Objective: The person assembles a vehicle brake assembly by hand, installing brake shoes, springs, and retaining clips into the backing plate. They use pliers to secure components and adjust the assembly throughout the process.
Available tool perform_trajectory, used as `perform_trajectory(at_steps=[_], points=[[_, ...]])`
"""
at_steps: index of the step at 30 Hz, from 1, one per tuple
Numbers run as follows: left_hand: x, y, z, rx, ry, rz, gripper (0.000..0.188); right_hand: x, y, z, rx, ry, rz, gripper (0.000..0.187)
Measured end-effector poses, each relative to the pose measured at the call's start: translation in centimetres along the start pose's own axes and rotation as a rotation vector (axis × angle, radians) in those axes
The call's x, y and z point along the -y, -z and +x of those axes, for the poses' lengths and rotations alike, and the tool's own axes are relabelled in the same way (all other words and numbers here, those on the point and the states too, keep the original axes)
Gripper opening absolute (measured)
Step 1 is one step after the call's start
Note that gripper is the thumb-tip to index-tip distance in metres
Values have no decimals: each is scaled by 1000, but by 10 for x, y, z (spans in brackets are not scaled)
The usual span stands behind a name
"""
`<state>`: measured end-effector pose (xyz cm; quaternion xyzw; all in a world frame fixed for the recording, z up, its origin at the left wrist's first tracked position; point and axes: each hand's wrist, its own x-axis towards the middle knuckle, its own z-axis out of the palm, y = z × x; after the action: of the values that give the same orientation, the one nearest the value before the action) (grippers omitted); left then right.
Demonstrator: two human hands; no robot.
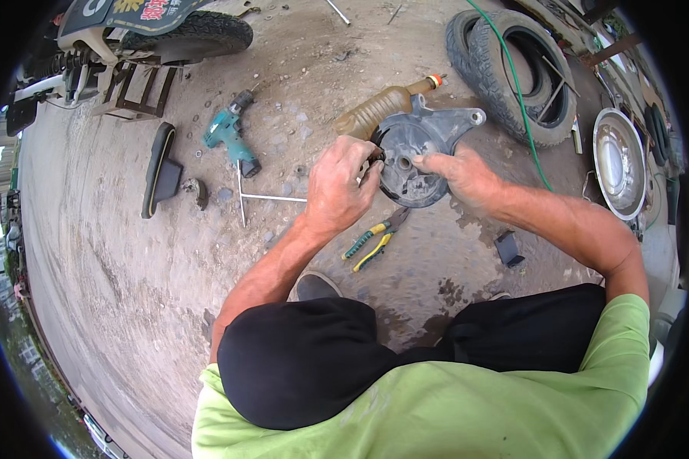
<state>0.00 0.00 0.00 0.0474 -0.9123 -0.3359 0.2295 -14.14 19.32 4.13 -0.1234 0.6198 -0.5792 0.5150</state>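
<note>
2 black trouser legs (pixel 298 359) bound the near foreground. Beyond them, pliers (pixel 388 227) with green-and-yellow handles lie on the dirt ground (pixel 298 245), just below the round grey plate (pixel 415 136); a small black block (pixel 509 249) lies to their right. The plate is held above the ground. The right hand (pixel 471 174) grips its right side, thumb pressed on the face near the central hole, other fingers mostly hidden behind. The left hand (pixel 337 180) has its fingers curled at the left rim; what they pinch is unclear.

Left of the hands lie a T-shaped bar (pixel 272 197), a curved dark piece (pixel 197 194), a black pad (pixel 159 172) and a teal drill (pixel 227 131). Behind the plate, which partly covers it, a brownish plastic bottle (pixel 377 112) lies on its side, cap on; its contents cannot be told. At right stands a shiny metal basin (pixel 620 176). Farther off, a green hose (pixel 518 84) crosses 2 tyres (pixel 497 80); at upper left are a stool (pixel 138 109) and a vehicle wheel (pixel 222 34).
</note>
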Motion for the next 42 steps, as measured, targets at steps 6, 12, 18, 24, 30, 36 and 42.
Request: perform_trajectory(at_steps=[6, 12, 18, 24, 30, 36, 42], points=[[36, 21, -37, -24, 186, 104, 22, -15, -38, 42, 101, -68, 18, 39], [64, 53, -66, -96, 245, 24, 19, -38, -93, 74, 116, -85, 112, 37], [89, 69, -92, -64, 331, 104, 23, -63, -125, 90, 97, -105, 136, 32], [89, 72, -94, -113, 349, 112, 22, -75, -137, 101, 83, -57, 122, 34], [105, 72, -101, -41, 336, 129, 24, -61, -139, 96, 70, -64, 45, 37], [92, 67, -89, -24, 343, 14, 18, -79, -123, 102, 73, -39, 57, 40], [99, 54, -84, -10, 524, 78, 21, -87, -109, 105, 14, -45, -113, 38]])
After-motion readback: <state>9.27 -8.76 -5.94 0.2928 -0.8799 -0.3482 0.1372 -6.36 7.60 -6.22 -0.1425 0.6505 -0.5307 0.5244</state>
